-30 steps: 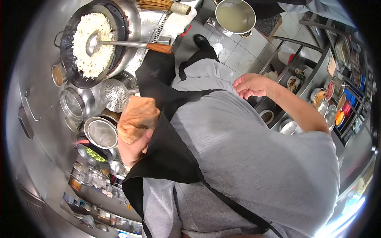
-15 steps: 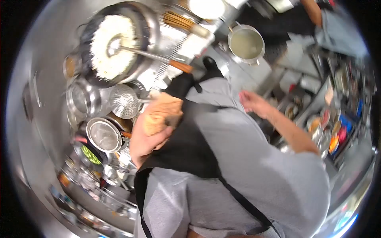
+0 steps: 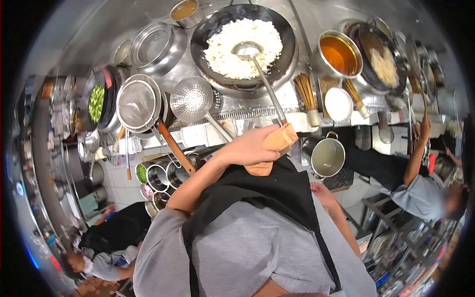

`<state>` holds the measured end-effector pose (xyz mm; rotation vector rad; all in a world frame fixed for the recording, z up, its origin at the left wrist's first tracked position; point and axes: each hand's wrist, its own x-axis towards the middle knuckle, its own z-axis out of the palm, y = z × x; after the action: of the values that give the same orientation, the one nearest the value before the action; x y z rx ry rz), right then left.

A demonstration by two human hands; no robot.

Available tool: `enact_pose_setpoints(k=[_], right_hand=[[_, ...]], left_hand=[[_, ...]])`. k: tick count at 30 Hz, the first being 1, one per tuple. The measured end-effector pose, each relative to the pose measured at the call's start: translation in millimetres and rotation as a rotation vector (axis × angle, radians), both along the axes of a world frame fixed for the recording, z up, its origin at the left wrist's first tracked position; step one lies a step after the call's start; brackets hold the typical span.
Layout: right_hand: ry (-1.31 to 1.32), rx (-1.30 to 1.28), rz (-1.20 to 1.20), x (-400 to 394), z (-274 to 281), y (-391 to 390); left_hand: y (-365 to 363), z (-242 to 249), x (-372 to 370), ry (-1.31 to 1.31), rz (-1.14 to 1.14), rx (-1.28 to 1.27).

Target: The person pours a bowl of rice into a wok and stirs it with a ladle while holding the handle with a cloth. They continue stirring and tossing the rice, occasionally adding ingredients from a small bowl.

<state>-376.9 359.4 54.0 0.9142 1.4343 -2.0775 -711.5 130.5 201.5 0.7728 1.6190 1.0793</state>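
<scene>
Orange cloth clutched in the left hand overlaps the handle of a ladle in a wok; right hand lowered, grip unclear.

Brightly lit, strong fisheye distortion, black corners, softly blurred edges
</scene>
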Motion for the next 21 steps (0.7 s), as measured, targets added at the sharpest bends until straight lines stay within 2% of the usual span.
enact_pose_setpoints(k=[1, 2, 3, 4, 5, 7, 8, 9, 10, 11, 12, 13, 15, 16, 17, 19, 20, 21], right_hand=[[-0.014, 0.051, 0.181, -27.7, 13.8, 13.5], [0.202, 0.316, 0.332, -52.0, 8.0, 30.2], [0.096, 0.451, 0.192, -90.7, 21.8, 33.0], [0.196, 0.455, 0.084, -133.4, 11.1, 38.6], [0.271, 0.438, 0.017, -179.1, 33.5, 21.7], [0.077, 0.054, -0.148, -246.1, 42.3, -2.1], [0.203, 0.141, 0.050, -271.8, 12.4, -1.1], [0.334, 0.228, 0.248, -290.1, -14.8, -2.0], [0.216, 0.276, 0.245, -302.2, 39.0, -13.2], [0.099, 0.327, 0.253, -310.1, 94.9, -22.8], [0.206, 0.385, 0.207, -304.0, 89.4, -22.8], [0.200, 0.385, 0.230, -291.4, 84.8, -22.2], [0.388, 1.050, 0.253, -272.4, 76.7, -15.4], [0.388, 1.216, 0.260, -263.5, 69.8, -13.8], [0.392, 1.215, 0.270, -256.3, 63.8, -15.7], [0.352, 1.498, 0.325, -247.3, 61.9, -23.7], [0.239, 1.365, 0.401, -246.8, 67.0, -25.7], [0.290, 1.230, 0.382, -245.0, 70.4, -25.3]], left_hand=[[1.5, -9.2, 1.2, 0.011, -0.019, 0.014], [3.8, -16.7, 4.5, 0.015, 0.000, 0.027], [6.3, -22.8, 9.2, 0.057, 0.011, 0.008], [7.4, -24.8, 12.6, 0.101, 0.022, -0.014], [7.9, -22.3, 14.1, 0.106, 0.040, -0.003], [7.9, -15.7, 20.6, 0.102, 0.089, 0.004], [4.4, -14.3, 26.7, 0.098, 0.102, 0.011], [-1.8, -12.7, 29.4, 0.166, 0.245, 0.011], [-7.7, -10.8, 28.0, 0.239, 0.394, 0.016], [-14.6, -5.1, 26.8, 0.246, 0.423, 0.031], [-25.7, 3.7, 31.5, 0.238, 0.561, 0.052], [-34.2, 7.8, 36.3, 0.229, 0.691, 0.068], [-33.4, -18.4, 38.7, 0.176, 0.729, 0.129], [-25.6, -24.9, 44.0, 0.078, 0.826, 0.147], [-18.4, -34.7, 46.8, -0.019, 0.914, 0.165], [-12.9, -46.7, 46.0, 0.045, 0.890, 0.192], [-14.3, -44.5, 48.2, 0.013, 0.923, 0.253], [-15.5, -35.2, 47.9, -0.020, 0.959, 0.313]])
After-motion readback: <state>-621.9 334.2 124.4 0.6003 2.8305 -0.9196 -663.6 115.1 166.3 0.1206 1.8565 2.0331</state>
